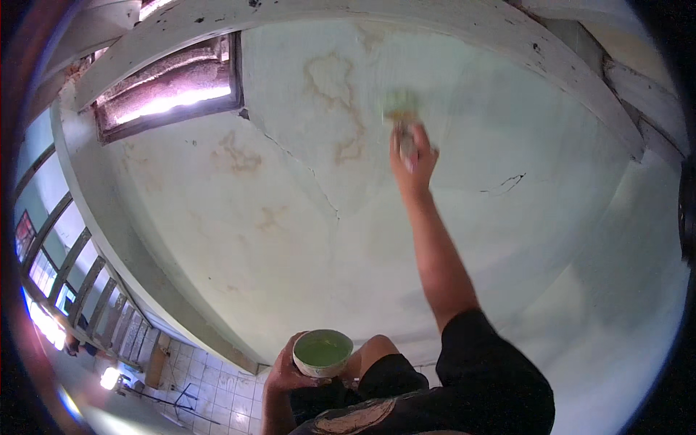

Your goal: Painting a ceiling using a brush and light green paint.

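Observation:
My right hand (413,156) is raised at arm's length, its fingers closed round the handle of a paintbrush (401,112). Pale green paint colours the brush's wide bristles, which lie against the wall (471,239); the brush is blurred by motion. Low in front of my body, my left hand (284,370) grips a bowl (323,350) from its left side. Green paint fills much of the bowl, and its outside is pale. Brownish stains (330,80) mark the wall left of the brush.
A wooden beam (406,16) runs across the top. At upper left, a framed opening (170,90) lets in light. A crack (312,174) slants down the wall. Slatted railing (87,290) stands at the left, above a tiled floor (210,384) with a dark stand (181,397).

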`<action>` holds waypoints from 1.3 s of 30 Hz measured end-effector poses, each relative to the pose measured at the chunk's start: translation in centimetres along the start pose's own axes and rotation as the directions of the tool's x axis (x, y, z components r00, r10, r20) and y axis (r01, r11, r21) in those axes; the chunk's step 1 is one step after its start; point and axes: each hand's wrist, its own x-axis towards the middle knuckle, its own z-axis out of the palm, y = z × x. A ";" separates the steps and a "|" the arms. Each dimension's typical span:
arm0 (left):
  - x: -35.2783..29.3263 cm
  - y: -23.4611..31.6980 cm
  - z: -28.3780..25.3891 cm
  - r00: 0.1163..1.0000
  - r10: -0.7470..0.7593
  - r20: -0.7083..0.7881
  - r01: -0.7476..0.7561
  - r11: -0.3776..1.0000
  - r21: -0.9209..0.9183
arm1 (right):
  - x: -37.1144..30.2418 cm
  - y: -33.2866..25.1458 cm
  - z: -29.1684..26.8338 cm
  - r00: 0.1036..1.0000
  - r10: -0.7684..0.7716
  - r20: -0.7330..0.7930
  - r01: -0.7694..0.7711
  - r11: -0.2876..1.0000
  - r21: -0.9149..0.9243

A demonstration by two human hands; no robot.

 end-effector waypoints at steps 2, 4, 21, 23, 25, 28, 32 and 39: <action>-0.1 -0.3 -0.1 1.000 0.002 0.003 -0.002 0.999 0.036 | -2.5 -1.6 -2.2 0.995 0.025 0.092 -0.015 0.994 -0.105; -0.1 0.4 0.5 0.998 -0.066 0.018 0.067 0.994 -0.087 | -1.2 -1.4 -1.9 0.982 0.184 0.033 -0.186 0.975 0.122; 0.2 0.1 -1.4 1.000 -0.017 0.019 0.014 0.985 0.171 | 7.8 2.3 5.9 0.988 -0.142 -0.054 0.152 0.932 0.329; 0.5 0.2 -1.4 0.999 -0.035 0.029 0.030 0.986 0.162 | 8.5 2.8 5.7 0.974 -0.216 -0.069 0.227 0.936 0.270; 0.9 0.2 -1.3 0.999 -0.046 0.017 0.044 0.993 0.113 | 9.1 3.7 5.2 0.988 -0.144 -0.048 0.151 0.970 0.188; 1.5 -0.6 -1.8 0.999 -0.030 0.033 0.025 0.991 0.135 | 9.4 4.6 3.8 0.992 -0.065 -0.106 0.087 0.971 0.224; 1.1 -0.6 -2.1 0.998 -0.050 0.024 0.045 0.981 0.191 | 8.7 2.5 1.1 0.994 -0.019 -0.109 0.037 0.985 0.167; 1.0 -0.4 -1.1 0.998 -0.055 0.018 0.050 0.977 0.206 | 9.4 2.7 1.6 0.994 -0.039 -0.097 0.058 0.977 0.203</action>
